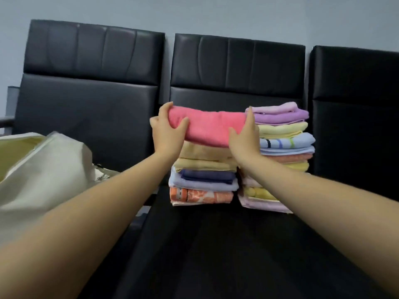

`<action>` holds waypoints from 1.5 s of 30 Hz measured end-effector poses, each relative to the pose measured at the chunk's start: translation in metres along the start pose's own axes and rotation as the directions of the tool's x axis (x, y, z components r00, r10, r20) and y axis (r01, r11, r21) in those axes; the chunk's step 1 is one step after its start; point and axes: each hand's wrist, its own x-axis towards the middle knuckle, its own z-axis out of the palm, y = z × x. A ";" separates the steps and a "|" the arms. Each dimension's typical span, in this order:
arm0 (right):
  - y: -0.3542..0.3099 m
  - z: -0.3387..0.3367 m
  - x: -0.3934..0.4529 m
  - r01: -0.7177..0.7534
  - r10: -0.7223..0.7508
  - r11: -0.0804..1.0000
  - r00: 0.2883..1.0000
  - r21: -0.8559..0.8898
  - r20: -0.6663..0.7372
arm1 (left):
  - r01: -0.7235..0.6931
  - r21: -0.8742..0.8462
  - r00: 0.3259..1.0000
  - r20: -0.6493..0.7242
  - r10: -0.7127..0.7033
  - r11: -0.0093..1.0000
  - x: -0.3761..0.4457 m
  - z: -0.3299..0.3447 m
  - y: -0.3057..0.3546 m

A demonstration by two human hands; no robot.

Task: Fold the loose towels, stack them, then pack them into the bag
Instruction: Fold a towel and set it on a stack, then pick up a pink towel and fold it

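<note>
A folded pink towel (208, 127) lies on top of the left stack of folded towels (203, 182) on the middle black seat. My left hand (167, 128) grips its left end, fingers over the top and thumb on the front. At the towel's right end my right hand (245, 137) holds it the same way. A taller right stack of folded towels (285, 147), purple on top, stands touching the left one. The cream bag (43, 169) lies open on the left seat.
Three black padded chairs (92, 87) stand in a row against a grey wall. The front of the middle seat (226, 244) is bare black cushion. A metal armrest (6, 121) shows at the far left.
</note>
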 end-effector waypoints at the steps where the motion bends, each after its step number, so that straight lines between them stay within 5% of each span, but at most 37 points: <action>1: -0.002 0.004 0.016 0.053 -0.053 0.994 0.999 -0.099 0.003 | -0.011 0.040 1.000 0.019 0.011 0.999 0.014 0.008 -0.006; 4: 0.017 0.027 0.049 0.242 -0.194 0.835 0.970 -0.495 0.147 | 0.018 0.227 0.991 0.125 -0.048 0.974 0.047 0.031 -0.041; 6: 0.040 0.044 0.055 0.326 -0.113 0.670 0.933 -0.667 0.343 | -0.006 0.427 0.957 0.266 -0.119 0.904 0.055 0.043 -0.071; 14: 0.050 0.039 0.056 0.388 0.133 0.601 0.813 -0.699 0.566 | -0.001 0.661 0.894 0.337 -0.296 0.751 0.055 0.050 -0.081; 16: 0.043 0.031 0.047 0.410 0.087 0.623 0.811 -0.667 0.579 | -0.087 0.713 0.910 0.341 -0.235 0.696 0.039 0.043 -0.064; 19: 0.036 -0.003 0.014 0.451 -0.223 0.728 0.868 -0.516 0.444 | -0.172 0.640 0.957 0.290 -0.027 0.749 -0.002 0.030 -0.029; 21: 0.036 -0.036 -0.019 0.457 -0.304 0.770 0.877 -0.446 0.373 | -0.185 0.565 0.966 0.254 0.044 0.804 -0.034 0.024 -0.008; 27: 0.082 -0.174 -0.112 0.224 0.041 0.741 0.926 -0.634 0.374 | -0.087 0.379 0.903 0.420 -0.087 0.921 -0.161 0.045 0.050; 31: 0.116 -0.275 -0.164 -0.044 0.195 0.733 0.970 -0.679 0.147 | 0.081 0.296 0.747 0.615 -0.255 0.952 -0.253 0.081 0.070; 35: 0.151 -0.361 -0.188 -0.216 0.247 0.694 0.967 -0.687 -0.054 | 0.103 0.206 0.593 0.773 -0.226 0.973 -0.320 0.129 0.093; 41: 0.193 -0.425 -0.147 -0.368 0.300 0.691 0.929 -0.623 -0.217 | 0.194 0.184 0.583 0.768 -0.264 0.964 -0.359 0.221 0.111; 45: 0.212 -0.407 -0.102 -0.332 0.299 0.763 0.942 -0.555 -0.152 | 0.170 0.204 0.691 0.673 -0.264 0.964 -0.361 0.254 0.091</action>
